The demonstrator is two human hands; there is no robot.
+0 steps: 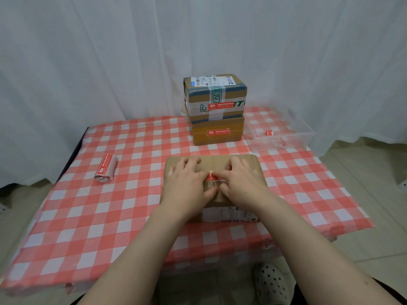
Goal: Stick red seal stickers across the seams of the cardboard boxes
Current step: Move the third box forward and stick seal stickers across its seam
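A flat brown cardboard box (213,161) is lying near the front-centre of the counter (132,194) (covered w/ a red-and-white checked cloth) and is being pressed down by both hands. The left hand (187,181) is being held open, w/ fingers spread flat on the box top and the thumb lying toward the middle. The right hand (242,183) is being kept just beside it, w/ the index finger stretched over a red seal sticker (211,177) and the other fingers bent. Whether the sticker's end is being pinched or only pressed cannot be told. The sticker is lying on the box top between the two hands, over a strip of clear tape, and is being mostly hidden by the fingers.

At the back, two more boxes are sitting stacked: an upper box w/ green-and-white tape (215,93) on a lower plain brown box (218,139), each w/ a red sticker on its front face. A clear plastic tray (306,137) is sitting just right of the stack, w/ small red bits inside. A roll of red stickers (105,168) is lying well left of the near box. A white curtain (88,62) is hanging behind.
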